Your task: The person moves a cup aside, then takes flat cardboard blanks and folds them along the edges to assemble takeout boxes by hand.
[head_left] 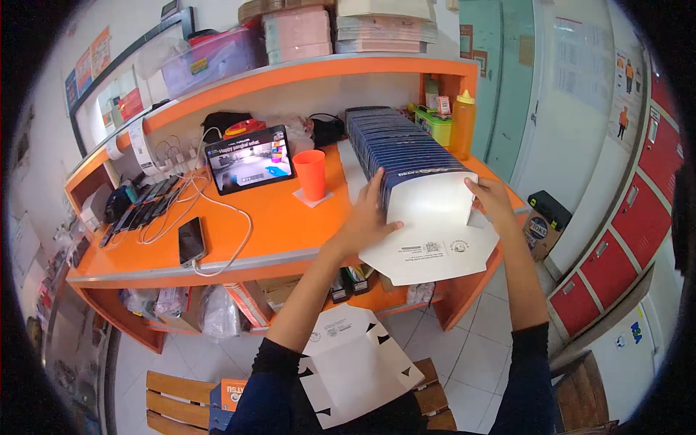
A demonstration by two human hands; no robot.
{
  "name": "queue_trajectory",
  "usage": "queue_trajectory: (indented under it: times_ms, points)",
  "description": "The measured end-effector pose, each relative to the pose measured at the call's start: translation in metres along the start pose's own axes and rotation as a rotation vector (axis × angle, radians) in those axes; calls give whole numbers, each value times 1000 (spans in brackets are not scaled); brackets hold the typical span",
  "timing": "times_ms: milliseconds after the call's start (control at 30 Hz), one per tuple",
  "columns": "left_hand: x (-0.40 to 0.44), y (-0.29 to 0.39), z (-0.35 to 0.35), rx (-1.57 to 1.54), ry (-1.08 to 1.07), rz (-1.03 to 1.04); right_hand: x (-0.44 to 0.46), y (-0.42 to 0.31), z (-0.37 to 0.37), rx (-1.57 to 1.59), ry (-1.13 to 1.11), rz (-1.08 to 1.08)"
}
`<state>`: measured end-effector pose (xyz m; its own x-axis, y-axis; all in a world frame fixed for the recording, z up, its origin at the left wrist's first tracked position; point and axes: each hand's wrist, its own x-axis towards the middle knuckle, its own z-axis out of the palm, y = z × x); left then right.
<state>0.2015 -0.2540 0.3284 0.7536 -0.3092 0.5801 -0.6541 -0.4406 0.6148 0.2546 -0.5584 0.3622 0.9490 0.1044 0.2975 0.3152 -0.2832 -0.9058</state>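
A long row of dark blue folded cartons (406, 141) stands on the orange desk. At its near end is a white carton piece (431, 210), with a printed flap hanging past the desk edge. My left hand (368, 221) rests at the left side of this piece, thumb over its face and fingers along the row. My right hand (493, 199) holds the upper right edge of the same piece between thumb and fingers. Below, a flat unfolded white carton (355, 362) with black corner marks lies across my lap.
On the orange desk (275, 232) are a tablet (249, 160), an orange cup (312, 175), a cabled phone (192, 241) and several more phones (148, 203). A yellow bottle (462, 123) stands behind the row. Red lockers (631, 225) are at the right.
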Motion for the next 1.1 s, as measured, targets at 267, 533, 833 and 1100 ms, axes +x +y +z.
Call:
queue_trajectory:
  times_ms: [267, 533, 833, 1100]
  points:
    - [-5, -14, -2, -81, -190, -34, -22, 48, 7, -146, 16, -80]
    - [-6, -9, -13, -46, -217, 21, -24, 47, 5, 124, -73, -33]
    - [-9, -11, -17, -120, -197, -127, -3, 61, -13, -300, -126, -266]
    - [-5, -15, -4, 98, -73, -175, 16, 74, -4, -191, -83, -206]
